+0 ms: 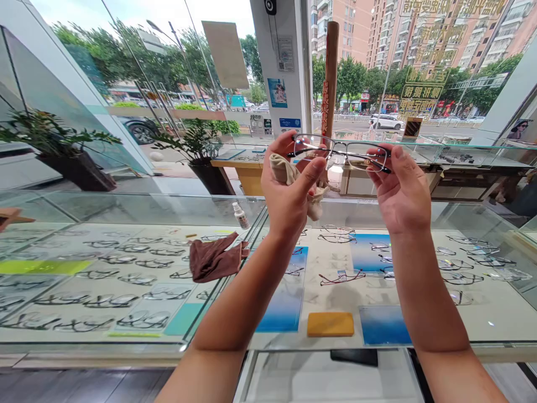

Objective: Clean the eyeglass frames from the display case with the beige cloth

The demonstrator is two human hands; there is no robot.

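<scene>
Raised above the glass counter, a pair of eyeglasses (340,146) with a thin dark frame is held between both hands, its temples folded behind the lenses. My left hand (289,190) grips the left end of the frame and also clutches a beige cloth (284,169), whose loose end hangs below the fingers. The right end is pinched between thumb and fingers of my right hand (405,190). Below, on the counter top, lie a crumpled brown cloth (216,257) and a small white spray bottle (240,216).
The glass display counter (168,342) spans the view, with rows of eyeglasses inside. A yellow case (330,324) lies near its front edge, between blue sheets. Beneath is a white surface with a dark flat object (354,357). Potted plants (205,162) and a wooden post (330,84) stand beyond.
</scene>
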